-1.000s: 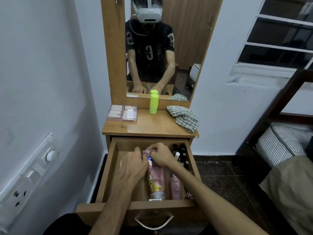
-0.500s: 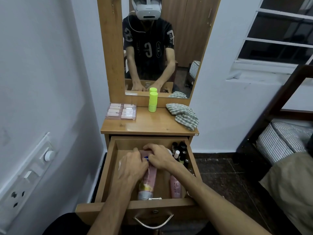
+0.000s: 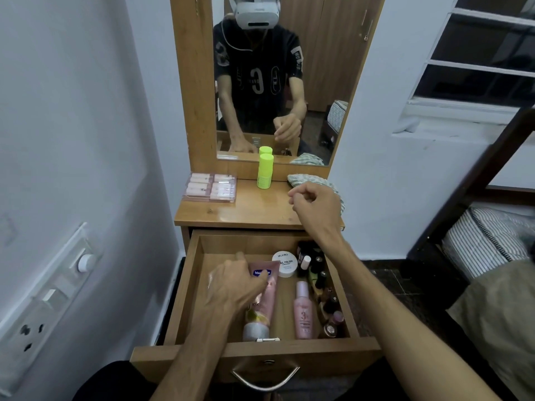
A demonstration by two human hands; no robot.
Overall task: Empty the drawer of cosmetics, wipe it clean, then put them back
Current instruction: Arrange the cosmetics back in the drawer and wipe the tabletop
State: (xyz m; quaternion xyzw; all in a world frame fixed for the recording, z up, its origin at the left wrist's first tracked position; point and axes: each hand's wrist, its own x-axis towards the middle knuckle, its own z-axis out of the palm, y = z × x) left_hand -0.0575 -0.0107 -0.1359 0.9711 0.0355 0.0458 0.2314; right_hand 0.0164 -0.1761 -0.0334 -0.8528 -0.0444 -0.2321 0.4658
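Both our hands are busy: our left hand [image 3: 234,287] grips the pink tube [image 3: 262,302] lying in the open drawer [image 3: 185,299] (cosmetics crowd its right side), while our right hand [image 3: 314,202] hovers curled and empty above the tabletop [image 3: 246,211].

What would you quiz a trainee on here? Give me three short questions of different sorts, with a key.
1. True or false: the green bottle stands inside the drawer.
2. Multiple choice: the left hand is on A) the white jar, B) the pink tube, C) the checked cloth.
3. Fill in: the right hand is raised over the ____, not in the drawer.

Key: 1 false, it stands on the tabletop; 2 B; 3 tabletop.
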